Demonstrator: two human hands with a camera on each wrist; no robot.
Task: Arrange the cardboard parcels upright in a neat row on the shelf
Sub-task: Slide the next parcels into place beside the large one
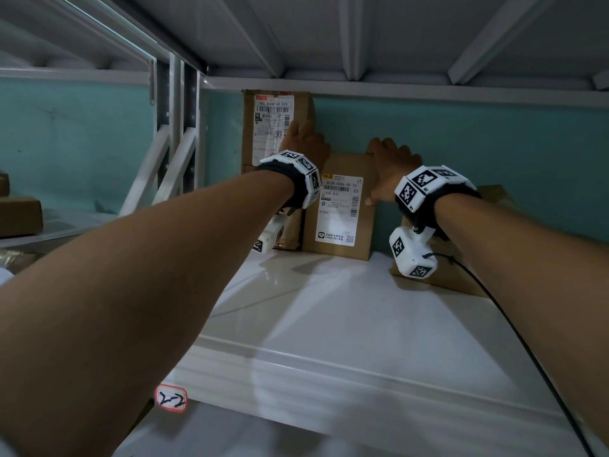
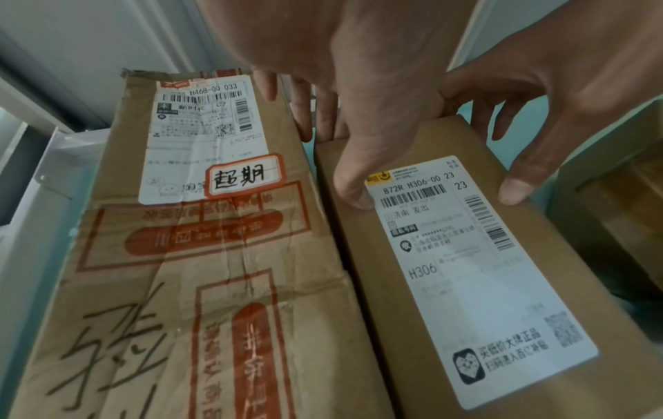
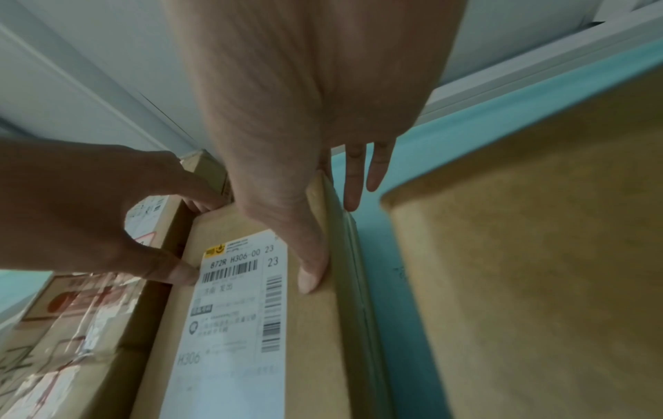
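Head view, shelf (image 1: 329, 308): two parcels upright, touching, against the teal wall.
Tall parcel (image 2: 201, 226): label H468-00 033, sticker "超期".
Short parcel (image 2: 448, 255): 872R H306-00 23.
Left hand (image 2: 377, 85): grasping the short parcel's top-left corner.
Right hand (image 3: 305, 141): clasping its right edge.

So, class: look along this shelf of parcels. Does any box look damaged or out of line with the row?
Yes. The tall parcel at the left end is creased and crumpled. The third parcel, right of the H306 parcel that both hands hold, sits apart and seems to lean, not yet in the row.
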